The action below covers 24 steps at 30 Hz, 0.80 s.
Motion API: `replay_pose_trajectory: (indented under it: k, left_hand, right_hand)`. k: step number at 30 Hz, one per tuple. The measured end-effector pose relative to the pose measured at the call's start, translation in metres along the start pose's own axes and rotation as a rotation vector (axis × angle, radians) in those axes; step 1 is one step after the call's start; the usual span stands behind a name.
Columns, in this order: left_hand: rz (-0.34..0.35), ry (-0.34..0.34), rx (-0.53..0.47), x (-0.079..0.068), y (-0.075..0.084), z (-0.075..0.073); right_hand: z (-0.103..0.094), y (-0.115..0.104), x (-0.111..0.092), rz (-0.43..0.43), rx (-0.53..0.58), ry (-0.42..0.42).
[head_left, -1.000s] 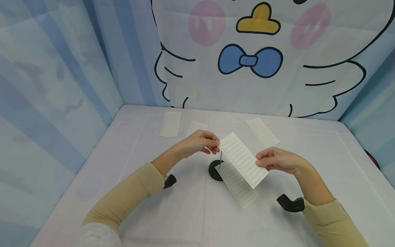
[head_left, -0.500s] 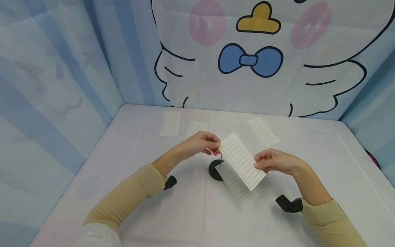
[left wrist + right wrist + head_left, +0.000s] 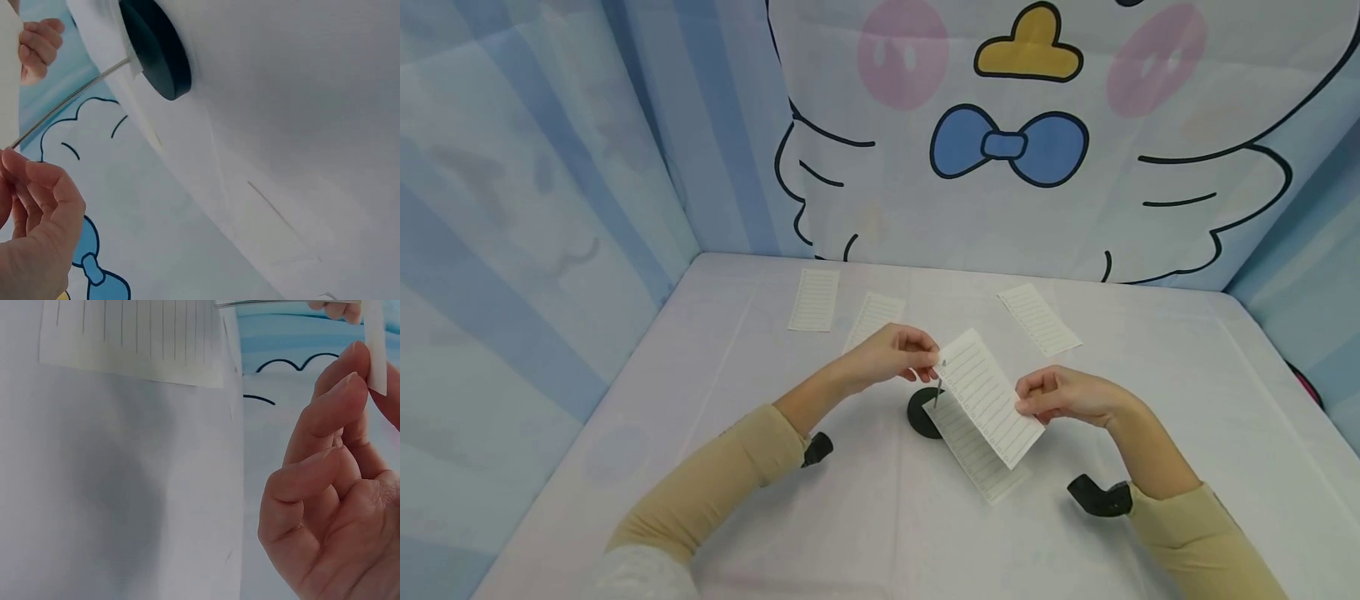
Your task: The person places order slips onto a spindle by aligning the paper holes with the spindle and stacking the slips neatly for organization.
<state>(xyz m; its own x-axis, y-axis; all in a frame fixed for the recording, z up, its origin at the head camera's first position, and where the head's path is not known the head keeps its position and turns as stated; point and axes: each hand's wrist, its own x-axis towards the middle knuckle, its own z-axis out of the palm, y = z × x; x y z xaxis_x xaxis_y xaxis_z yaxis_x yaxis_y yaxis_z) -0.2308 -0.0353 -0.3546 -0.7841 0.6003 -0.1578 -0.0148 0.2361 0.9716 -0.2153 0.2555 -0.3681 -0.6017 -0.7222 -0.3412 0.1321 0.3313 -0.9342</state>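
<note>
A lined white paper slip hangs tilted above a spike paper holder with a round black base. My left hand pinches the slip's upper left corner, beside the thin metal spike. A small dark tip shows on the slip's face near that corner, so the spike appears to pass through it. My right hand pinches the slip's right edge between thumb and fingers; the right wrist view shows the slip edge-on there. Beneath it, another lined slip lies low at the spike's foot.
Toward the back of the white-covered table lie three more slips: one far left, one partly behind my left hand, one at right. Black wrist-camera mounts jut from both sleeves. Printed curtains enclose the table.
Both hands have lowered slightly with the slip, and the right hand has drifted a little left. A spike tip now shows on the slip near the left fingers; it did not before.
</note>
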Motion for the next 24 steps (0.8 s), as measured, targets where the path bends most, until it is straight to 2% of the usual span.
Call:
replay_pose_trajectory:
  k: [9,17,24]
  left_hand:
    - [-0.199,0.031,0.041,0.004,-0.024,0.006]
    - [-0.279,0.089,0.106,0.012,-0.037,0.014]
    - [-0.320,0.118,0.134,0.014,-0.040,0.019]
  right_hand:
    - [0.003,0.011,0.003,0.149,-0.112,0.099]
    - [0.005,0.020,0.006,0.225,-0.175,0.108]
    - [0.008,0.029,0.011,0.257,-0.210,0.097]
